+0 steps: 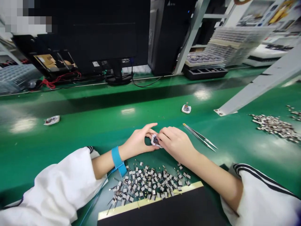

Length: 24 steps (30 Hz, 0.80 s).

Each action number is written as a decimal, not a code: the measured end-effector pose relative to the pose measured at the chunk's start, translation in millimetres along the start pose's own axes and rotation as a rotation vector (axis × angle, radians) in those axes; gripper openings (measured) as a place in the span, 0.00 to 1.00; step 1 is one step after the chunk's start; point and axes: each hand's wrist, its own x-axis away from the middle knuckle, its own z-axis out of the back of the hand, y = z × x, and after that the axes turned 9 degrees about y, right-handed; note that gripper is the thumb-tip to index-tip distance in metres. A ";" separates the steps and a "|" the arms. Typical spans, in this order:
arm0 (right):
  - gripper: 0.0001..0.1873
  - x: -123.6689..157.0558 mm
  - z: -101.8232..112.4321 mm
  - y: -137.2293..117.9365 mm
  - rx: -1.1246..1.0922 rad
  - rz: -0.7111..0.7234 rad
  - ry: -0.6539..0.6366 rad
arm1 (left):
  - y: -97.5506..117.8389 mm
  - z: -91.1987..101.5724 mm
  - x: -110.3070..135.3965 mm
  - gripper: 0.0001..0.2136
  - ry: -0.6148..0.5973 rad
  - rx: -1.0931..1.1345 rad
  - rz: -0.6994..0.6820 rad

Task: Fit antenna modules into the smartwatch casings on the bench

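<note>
Green tabletop (94, 128) lies under both hands. Near its middle, the left hand (138, 139) has its grip closed around a white case (154, 140), dark insides showing. The right hand (176, 142) bends its fingers against the case's right side; its fingertips are hidden, so I cannot tell whether its grip pinches anything. A blue band (116, 158) circles the left wrist. Toward the near edge, small parts (152, 183) lie heaped against a black mat (162, 210), some overlapping its yellow border (195, 186). Tweezers (198, 135) rest just beside the right hand, tips apart, pointing toward the near right corner. Another pile (276, 127) lies toward the right edge. A monitor (105, 37) stands at the far edge.
</note>
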 end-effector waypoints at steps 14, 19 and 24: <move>0.04 3.2 -11.3 -6.3 -0.192 -0.186 0.002 | 0.7 0.3 0.9 0.32 -0.039 -0.017 0.030; 0.07 6.6 -9.6 -6.4 -0.167 -0.128 0.024 | 2.9 0.7 0.6 0.32 -0.030 -0.066 0.036; 0.11 0.9 -8.7 -4.9 -0.167 -0.040 0.043 | 1.4 1.0 0.6 0.32 -0.034 -0.080 0.036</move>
